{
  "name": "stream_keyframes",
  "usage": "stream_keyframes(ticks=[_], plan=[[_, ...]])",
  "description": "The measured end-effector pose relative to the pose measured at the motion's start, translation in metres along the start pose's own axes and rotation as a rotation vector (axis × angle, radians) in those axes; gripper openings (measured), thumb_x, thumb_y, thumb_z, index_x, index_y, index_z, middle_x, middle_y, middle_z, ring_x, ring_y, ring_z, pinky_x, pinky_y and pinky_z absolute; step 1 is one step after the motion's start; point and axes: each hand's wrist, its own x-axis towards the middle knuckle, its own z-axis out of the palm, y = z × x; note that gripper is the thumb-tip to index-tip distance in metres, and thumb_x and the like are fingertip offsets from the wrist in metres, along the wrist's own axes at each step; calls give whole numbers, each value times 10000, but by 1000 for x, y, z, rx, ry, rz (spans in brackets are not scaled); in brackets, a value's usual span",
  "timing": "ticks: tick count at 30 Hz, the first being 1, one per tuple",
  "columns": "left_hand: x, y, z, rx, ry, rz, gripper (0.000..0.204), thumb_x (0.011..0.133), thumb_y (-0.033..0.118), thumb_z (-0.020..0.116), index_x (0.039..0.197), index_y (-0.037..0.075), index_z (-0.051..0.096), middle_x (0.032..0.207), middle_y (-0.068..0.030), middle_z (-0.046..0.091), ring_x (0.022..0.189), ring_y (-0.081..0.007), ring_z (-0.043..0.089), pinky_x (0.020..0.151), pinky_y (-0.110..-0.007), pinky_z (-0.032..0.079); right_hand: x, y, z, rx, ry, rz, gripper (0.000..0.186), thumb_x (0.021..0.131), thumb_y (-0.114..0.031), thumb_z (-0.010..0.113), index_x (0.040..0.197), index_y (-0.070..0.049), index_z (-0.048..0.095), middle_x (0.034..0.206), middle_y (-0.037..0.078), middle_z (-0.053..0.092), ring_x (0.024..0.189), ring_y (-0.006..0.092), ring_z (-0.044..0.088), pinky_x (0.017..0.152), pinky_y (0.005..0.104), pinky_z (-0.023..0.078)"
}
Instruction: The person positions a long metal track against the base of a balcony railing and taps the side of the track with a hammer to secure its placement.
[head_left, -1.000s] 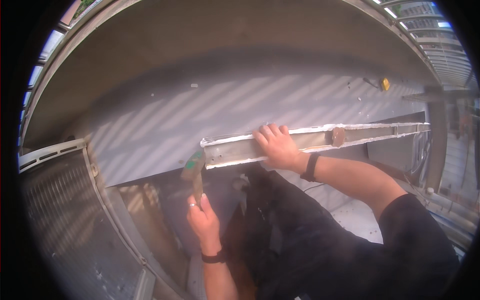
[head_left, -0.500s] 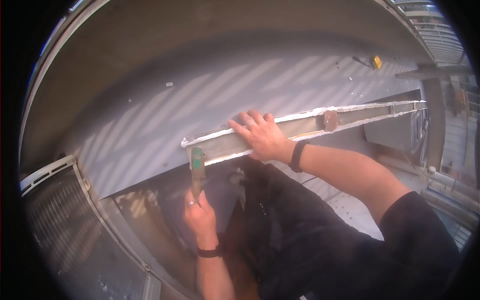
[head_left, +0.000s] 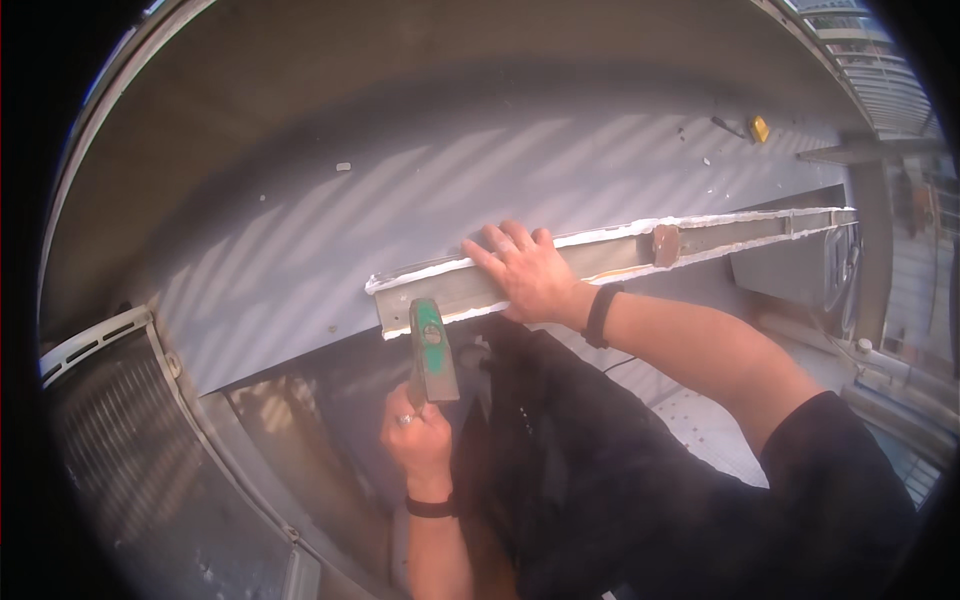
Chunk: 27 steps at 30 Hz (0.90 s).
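Note:
My left hand [head_left: 415,437] is closed round the handle of a hammer, whose worn metal head [head_left: 434,350] has green paint on top. The hammer head hangs just off the near left end of a long grey metal channel [head_left: 430,297]; whether they touch I cannot tell. Ragged white sealant [head_left: 610,232] runs along both edges of the channel. My right hand [head_left: 532,275] grips the channel across its width, with spread fingers reaching over the far edge. A reddish-brown block [head_left: 666,246] sits in the channel, right of that hand.
Beneath the channel lies a grey surface [head_left: 290,300] with striped sunlight. A small yellow object [head_left: 760,129] and scattered white bits [head_left: 343,166] lie on it. At left stands a ribbed, metal-framed panel [head_left: 110,440]. A grey box-like piece [head_left: 785,272] is below the channel's right end.
My left hand has moved slightly right, and the hammer head has dropped and tilted toward me, off the channel's end. My right hand stays in place on the channel.

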Motion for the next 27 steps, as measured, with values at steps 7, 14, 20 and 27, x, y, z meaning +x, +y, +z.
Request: stream_keyframes(ticks=[7,14,20,27], plan=[[10,4,-2,88,-96,-185,247,1004,217,631,1135,7,616,879,-224,693,777,-442,672,664,-496,523,-3,0,10,92,8,9,1099,667,-483,864,1575,-177,325,1510,164,433,1365,339,423,922,478,445],[-4,-10,-10,41,82,-45,258,976,217,673,1110,-1,641,811,-196,682,705,-422,663,617,-482,526,-1,-2,3,6,35,4,1025,677,-467,837,1546,-189,368,1460,110,460,1305,301,443,904,453,458],[0,-15,-10,85,-52,-205,221,1029,204,590,1102,-3,614,799,-230,665,700,-436,643,632,-487,492,-3,0,9,22,51,7,1018,685,-476,841,1539,-184,372,1457,108,460,1284,298,453,888,448,459],[-3,3,-25,-46,211,-72,233,975,168,661,1118,-14,631,781,-212,672,695,-432,662,610,-488,516,-3,0,2,89,-39,19,1056,699,-456,850,1571,-170,326,1503,147,424,1357,333,419,968,476,431]])
